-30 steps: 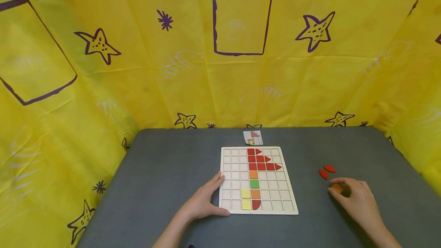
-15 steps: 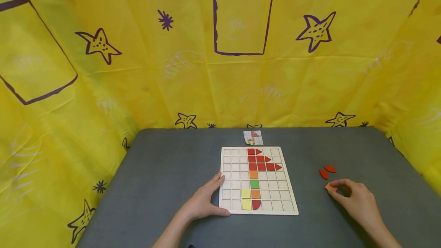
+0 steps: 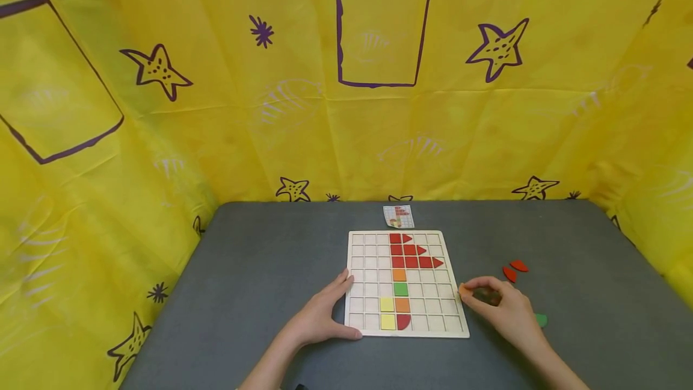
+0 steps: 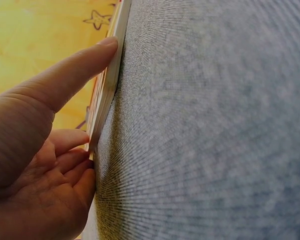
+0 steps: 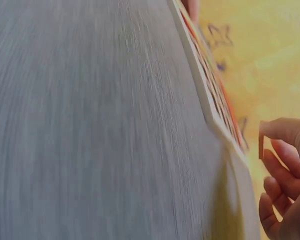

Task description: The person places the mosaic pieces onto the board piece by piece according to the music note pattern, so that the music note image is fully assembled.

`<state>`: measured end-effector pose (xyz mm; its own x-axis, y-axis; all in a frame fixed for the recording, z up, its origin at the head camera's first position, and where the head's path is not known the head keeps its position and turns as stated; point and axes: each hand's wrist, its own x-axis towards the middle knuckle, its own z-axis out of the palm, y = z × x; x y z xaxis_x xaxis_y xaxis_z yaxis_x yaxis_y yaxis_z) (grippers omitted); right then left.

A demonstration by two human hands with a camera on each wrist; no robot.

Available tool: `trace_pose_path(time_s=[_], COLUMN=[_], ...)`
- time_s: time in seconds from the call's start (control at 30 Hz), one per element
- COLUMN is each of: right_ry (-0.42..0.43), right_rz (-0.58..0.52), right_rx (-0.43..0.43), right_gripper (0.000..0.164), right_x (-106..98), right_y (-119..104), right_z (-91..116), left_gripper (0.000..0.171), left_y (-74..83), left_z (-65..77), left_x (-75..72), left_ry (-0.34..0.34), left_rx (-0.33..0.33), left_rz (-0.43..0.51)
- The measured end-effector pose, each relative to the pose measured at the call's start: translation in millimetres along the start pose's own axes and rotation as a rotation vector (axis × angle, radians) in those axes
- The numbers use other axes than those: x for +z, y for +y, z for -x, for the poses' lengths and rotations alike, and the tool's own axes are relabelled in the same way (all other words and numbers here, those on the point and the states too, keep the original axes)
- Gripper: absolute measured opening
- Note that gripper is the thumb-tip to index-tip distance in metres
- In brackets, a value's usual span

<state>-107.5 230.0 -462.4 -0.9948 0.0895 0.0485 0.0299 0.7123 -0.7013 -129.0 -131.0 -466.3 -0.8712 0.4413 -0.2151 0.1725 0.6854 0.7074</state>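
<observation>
My right hand [image 3: 506,309] pinches an orange tile [image 3: 464,291] between thumb and fingertips, just beside the right edge of a pale wooden grid board [image 3: 433,290]. In the right wrist view the orange tile [image 5: 261,141] appears edge-on, raised off the table. My left hand [image 3: 325,315] rests against the board's near left corner, thumb along the front edge and fingers at the left side. The left wrist view shows that thumb [image 4: 70,75] extended, touching the board's rim. On the board lie red squares and triangles, a green square [image 3: 400,289], orange squares [image 3: 402,304], yellow squares [image 3: 387,321] and a rounded red piece [image 3: 403,321].
Two red curved pieces [image 3: 510,274] lie right of the board. A green piece [image 3: 541,319] is partly hidden behind my right wrist. Beyond the board sits a small pattern card [image 3: 398,216]. A yellow printed cloth [image 3: 303,137] hangs around the grey table [image 3: 271,257].
My right hand has carried the orange tile left, from near the red pieces to the board's edge, uncovering the green piece. My left hand stays at the corner.
</observation>
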Motion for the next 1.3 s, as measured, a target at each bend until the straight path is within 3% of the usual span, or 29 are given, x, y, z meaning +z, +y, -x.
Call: trace_pose_path(time_s=[0.2, 0.4, 0.53, 0.63, 1.0, 1.3], right_ry=[-0.055, -0.111, -0.128, -0.143, -0.183, -0.193], right_rz=[-0.073, -0.142, -0.144, -0.132, -0.028, -0.03], right_rx=[-0.073, -0.253, -0.405, -0.473, -0.566, -0.541], right_gripper=[0.018, 0.017, 0.017, 0.017, 0.016, 0.02], right_x=[34, 66, 83, 93, 113, 101], right_y=[-31, -57, -69, -76, -87, -84], right_z=[1, -1, -3, -6, -13, -9], left_gripper=[0.108, 0.107, 0.106, 0.105, 0.105, 0.106], left_y=[0.0, 1.5, 2.1, 2.0, 0.5, 0.5], left_z=[-0.3, 0.6, 1.1, 1.1, 1.8, 1.3], left_x=[-0.1, -0.8, -1.3, -1.5, -0.4, -0.2], left_ry=[0.0, 0.002, 0.006, 0.006, 0.02, 0.017], left_rx=[0.005, 0.009, 0.017, 0.018, 0.034, 0.031], left_rz=[-0.007, -0.011, -0.01, -0.009, -0.017, -0.024])
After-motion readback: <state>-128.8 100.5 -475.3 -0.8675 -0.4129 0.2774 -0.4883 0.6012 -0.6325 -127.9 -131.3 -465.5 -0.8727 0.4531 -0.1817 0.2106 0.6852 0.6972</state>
